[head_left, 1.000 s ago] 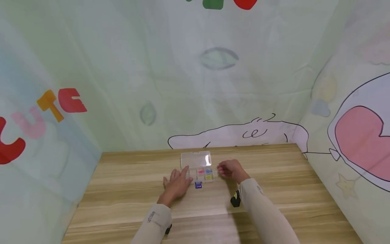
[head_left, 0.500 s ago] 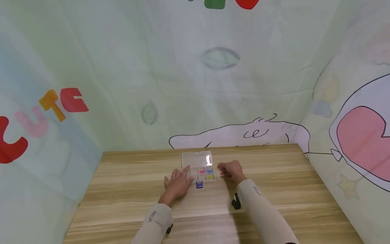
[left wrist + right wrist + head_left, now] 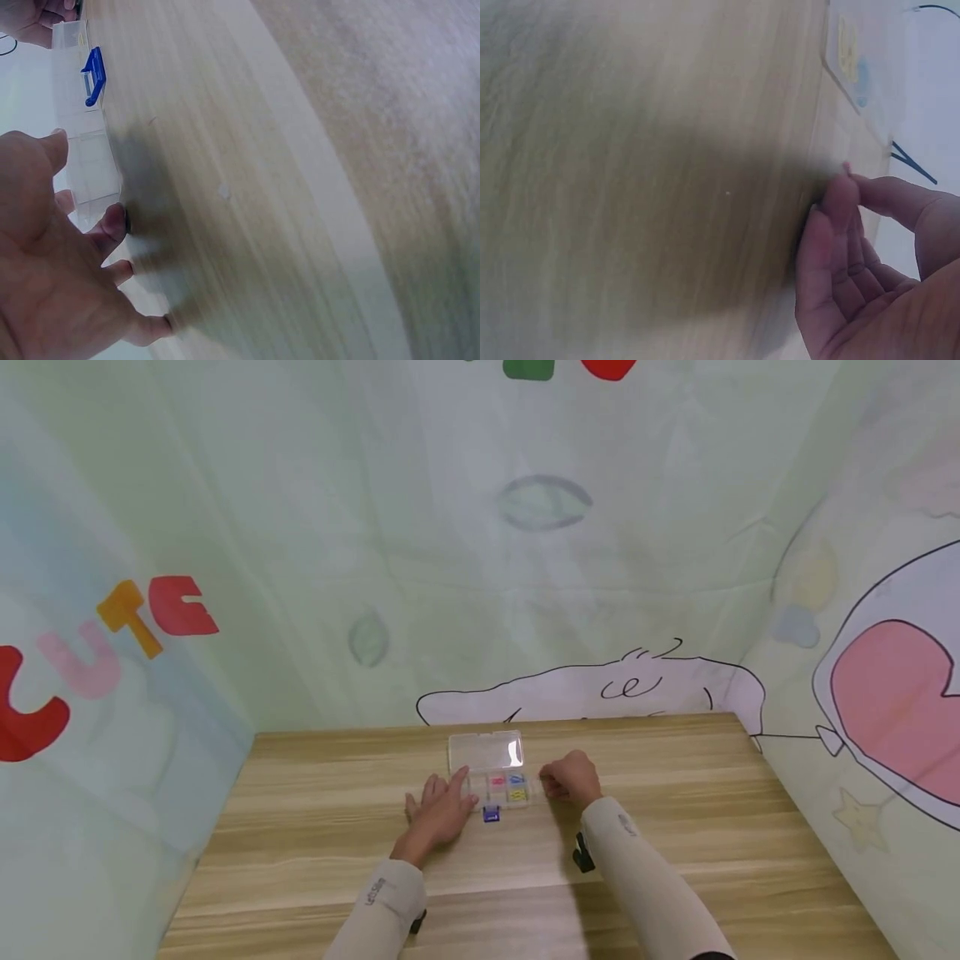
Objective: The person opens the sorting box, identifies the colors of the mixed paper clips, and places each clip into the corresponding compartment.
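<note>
A clear plastic compartment box (image 3: 478, 788) lies on the table, its transparent lid (image 3: 480, 752) folded back. Pink pieces (image 3: 497, 781), blue pieces (image 3: 516, 779) and yellow pieces (image 3: 517, 795) sit in separate compartments towards the right. A blue latch (image 3: 491, 814) hangs at the front edge. My left hand (image 3: 438, 810) rests at the box's left end with fingers spread, thumb and forefinger at its corner. Just beyond the right end, my right hand (image 3: 572, 779) pinches a tiny pink piece (image 3: 847, 168) between thumb and forefinger; only its tip shows, so I cannot tell its kind.
The wooden table (image 3: 315, 852) reaches back to a printed fabric wall (image 3: 450, 568), with more fabric on both sides. A black wrist device (image 3: 582, 853) sits under the right sleeve (image 3: 645, 868).
My right hand has shifted slightly right, away from the box, its fingertips drawn closer together; the pink at them no longer shows in the head view. The left hand and box stay put.
</note>
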